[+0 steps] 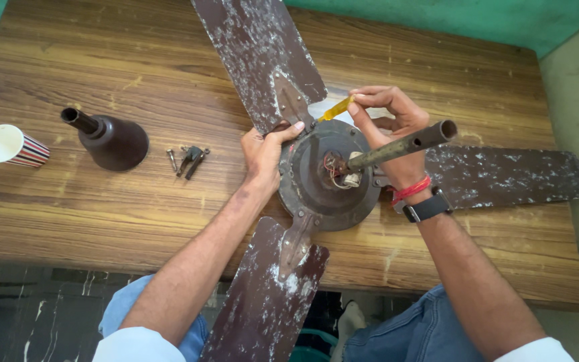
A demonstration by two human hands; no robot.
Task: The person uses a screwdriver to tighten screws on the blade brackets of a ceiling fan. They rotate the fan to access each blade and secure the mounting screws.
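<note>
Fan blades (263, 60) and down rod (403, 144) box in my hands; surface (437, 67) far-right corner open; cup (11, 146), canopy (112, 141), bolts (187, 159) crowd left edge.

place: small repair workshop | signs: dismantled ceiling fan (330, 175) on worn wooden table (102, 214), loose bolts (187, 159)

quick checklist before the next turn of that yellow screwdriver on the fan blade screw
1. Screwdriver held firmly: ok, the right hand pinches its yellow handle in the fingers.
2. Tip seated in the screw head: cannot tell, the tip is too small to make out by the blade bracket.
3. Fan motor housing steadied: ok, the left hand grips its edge beside the bracket.
4. Fan lying flat on the wooden table: ok, though the near blade overhangs the edge.
5. Downrod clear of the working wrist: not ok, it crosses just over the right wrist.
6. Loose screws kept away from the edge: ok, beside the brown canopy cover.
</note>
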